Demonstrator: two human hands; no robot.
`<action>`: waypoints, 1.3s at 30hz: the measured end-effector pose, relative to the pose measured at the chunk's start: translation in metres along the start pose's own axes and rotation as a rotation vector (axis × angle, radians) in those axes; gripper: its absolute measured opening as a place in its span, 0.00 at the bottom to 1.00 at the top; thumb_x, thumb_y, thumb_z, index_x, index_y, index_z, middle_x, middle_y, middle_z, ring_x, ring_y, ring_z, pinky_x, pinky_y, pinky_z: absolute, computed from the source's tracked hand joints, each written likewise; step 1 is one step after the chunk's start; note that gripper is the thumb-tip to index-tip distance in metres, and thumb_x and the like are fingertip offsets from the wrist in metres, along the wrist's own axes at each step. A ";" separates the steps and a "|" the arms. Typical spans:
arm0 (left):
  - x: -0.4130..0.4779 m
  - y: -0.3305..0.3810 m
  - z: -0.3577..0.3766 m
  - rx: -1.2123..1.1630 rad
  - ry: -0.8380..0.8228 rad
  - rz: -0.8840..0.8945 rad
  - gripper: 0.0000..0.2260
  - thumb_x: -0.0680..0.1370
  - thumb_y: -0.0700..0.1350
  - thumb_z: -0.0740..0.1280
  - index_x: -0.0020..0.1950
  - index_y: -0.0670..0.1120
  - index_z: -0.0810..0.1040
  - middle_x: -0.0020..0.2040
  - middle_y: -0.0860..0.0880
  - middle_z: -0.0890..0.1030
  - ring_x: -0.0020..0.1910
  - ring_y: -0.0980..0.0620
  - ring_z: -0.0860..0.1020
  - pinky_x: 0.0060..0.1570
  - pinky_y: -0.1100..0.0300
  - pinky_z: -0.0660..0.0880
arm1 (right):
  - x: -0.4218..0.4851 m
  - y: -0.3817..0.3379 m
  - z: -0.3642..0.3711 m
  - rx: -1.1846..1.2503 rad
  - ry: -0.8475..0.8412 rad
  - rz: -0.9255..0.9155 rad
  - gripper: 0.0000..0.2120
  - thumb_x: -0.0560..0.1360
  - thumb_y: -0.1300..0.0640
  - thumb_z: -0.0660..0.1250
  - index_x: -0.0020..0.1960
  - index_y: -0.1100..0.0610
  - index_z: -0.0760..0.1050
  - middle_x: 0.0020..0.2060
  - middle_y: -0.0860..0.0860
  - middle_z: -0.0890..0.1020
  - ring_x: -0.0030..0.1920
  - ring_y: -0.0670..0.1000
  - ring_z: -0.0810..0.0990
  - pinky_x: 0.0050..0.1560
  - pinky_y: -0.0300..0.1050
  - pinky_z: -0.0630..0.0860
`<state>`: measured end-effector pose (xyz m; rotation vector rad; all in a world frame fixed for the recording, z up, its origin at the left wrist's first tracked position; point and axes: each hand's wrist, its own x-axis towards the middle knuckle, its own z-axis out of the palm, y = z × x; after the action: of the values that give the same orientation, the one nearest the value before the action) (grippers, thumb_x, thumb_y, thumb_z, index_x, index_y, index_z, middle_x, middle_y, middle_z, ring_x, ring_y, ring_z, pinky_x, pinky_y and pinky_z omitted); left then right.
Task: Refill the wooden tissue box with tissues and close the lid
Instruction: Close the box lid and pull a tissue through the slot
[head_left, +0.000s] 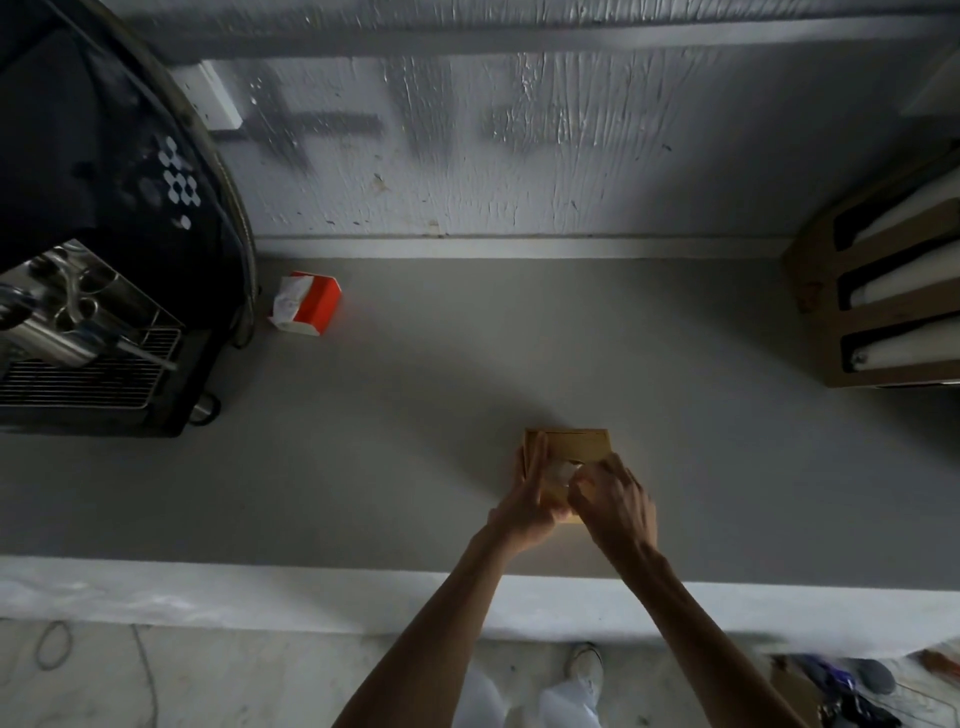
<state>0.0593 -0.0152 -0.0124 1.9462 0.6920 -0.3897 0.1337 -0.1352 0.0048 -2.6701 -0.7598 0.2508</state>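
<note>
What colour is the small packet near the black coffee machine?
The small soft tissue packet is orange-red with white ends, head view.

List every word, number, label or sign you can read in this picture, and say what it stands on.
None can be read.
Wall: dark painted strokes, too smeared to read.
Black cover: white hexagon emblem, no letters.
Red tissue pack: print too blurred.
Cardboard holder: small mark, illegible.
</note>
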 end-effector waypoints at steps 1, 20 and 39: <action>0.000 0.001 -0.001 -0.014 0.012 0.001 0.51 0.75 0.44 0.73 0.76 0.60 0.32 0.79 0.46 0.38 0.75 0.39 0.61 0.66 0.48 0.69 | -0.005 0.005 0.002 0.023 0.034 -0.021 0.03 0.72 0.54 0.69 0.41 0.52 0.75 0.43 0.49 0.78 0.34 0.51 0.78 0.31 0.41 0.72; -0.010 0.004 -0.004 0.033 -0.017 -0.064 0.47 0.75 0.52 0.68 0.66 0.76 0.29 0.78 0.56 0.34 0.77 0.43 0.58 0.69 0.37 0.61 | 0.035 0.030 0.008 0.160 -0.041 -0.269 0.09 0.68 0.45 0.72 0.42 0.49 0.80 0.51 0.47 0.81 0.57 0.54 0.73 0.54 0.46 0.72; -0.013 0.007 -0.006 0.039 -0.025 -0.078 0.46 0.76 0.52 0.68 0.71 0.72 0.31 0.78 0.58 0.35 0.78 0.46 0.56 0.68 0.37 0.57 | 0.026 0.007 -0.005 0.388 0.012 -0.130 0.08 0.71 0.57 0.70 0.49 0.55 0.78 0.42 0.47 0.82 0.49 0.53 0.77 0.50 0.46 0.70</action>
<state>0.0535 -0.0160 0.0023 1.9521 0.7510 -0.4785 0.1608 -0.1283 0.0050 -2.2479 -0.7876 0.3127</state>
